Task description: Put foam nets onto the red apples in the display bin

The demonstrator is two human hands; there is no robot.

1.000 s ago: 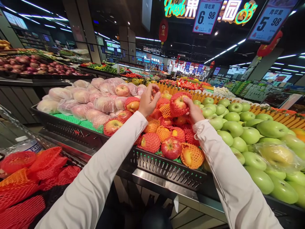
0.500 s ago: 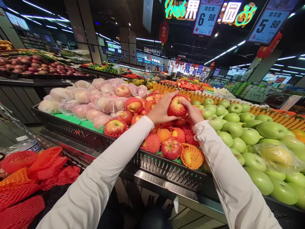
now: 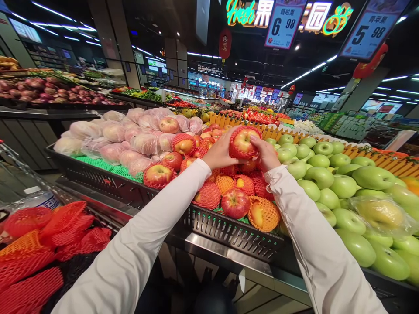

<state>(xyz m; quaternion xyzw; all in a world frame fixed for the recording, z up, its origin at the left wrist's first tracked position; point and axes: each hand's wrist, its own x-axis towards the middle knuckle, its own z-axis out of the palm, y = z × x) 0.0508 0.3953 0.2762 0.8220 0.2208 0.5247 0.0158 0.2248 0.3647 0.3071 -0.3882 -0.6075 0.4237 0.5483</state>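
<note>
Between my two hands is a red-and-yellow apple point(image 3: 244, 143) in a red foam net, held just above the pile. My left hand point(image 3: 221, 151) cups its left side, and the fingers are partly hidden behind the fruit. On the right side, my right hand point(image 3: 266, 153) grips the same apple with the thumb laid on its front. Below lie more apples, some in red or orange foam nets, with one bare red apple point(image 3: 235, 203) near the front of the black crate point(image 3: 225, 226).
Bagged pale-pink fruit point(image 3: 144, 144) fills the crate's left part. Green apples point(image 3: 342, 186) are heaped on the right, behind a low yellow fence point(image 3: 366, 158). At lower left, a cart holds loose red foam nets point(image 3: 29, 279) and a capped bottle point(image 3: 39, 198). Price signs point(image 3: 284, 24) hang overhead.
The netted apple has turned slightly in my hands and more of the net shows over its top. My left fingers have shifted behind it; both arms stay nearly in place.
</note>
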